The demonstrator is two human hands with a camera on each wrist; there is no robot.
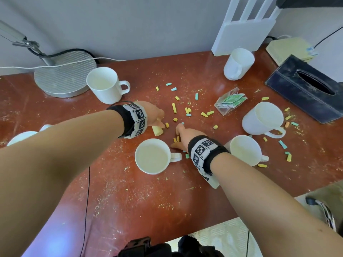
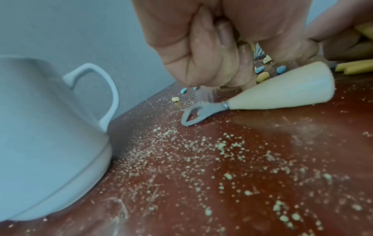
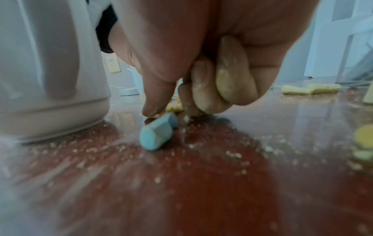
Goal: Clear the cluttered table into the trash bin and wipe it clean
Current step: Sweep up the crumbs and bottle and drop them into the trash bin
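Yellow, blue and orange chalk-like pieces [image 1: 187,110] and fine crumbs lie scattered over the red-brown table [image 1: 130,201]. My left hand [image 1: 157,117] hovers low at mid-table. In the left wrist view its fingers [image 2: 212,63] are curled tight, with a bit of yellow showing between them. A bottle opener [image 2: 282,91] with a cream handle lies just under it. My right hand [image 1: 179,134] is down beside it. Its thumb and dusty curled fingers [image 3: 201,95] close on small yellow pieces [image 3: 173,108]. A blue piece [image 3: 156,135] lies just nearer the camera.
Several white mugs stand around the hands: one [image 1: 152,156] right below them, one [image 1: 104,86] behind the left hand, others [image 1: 263,119] to the right. A lamp base [image 1: 65,75], a dark tissue box [image 1: 306,88] and a clear sachet holder [image 1: 230,102] sit farther back.
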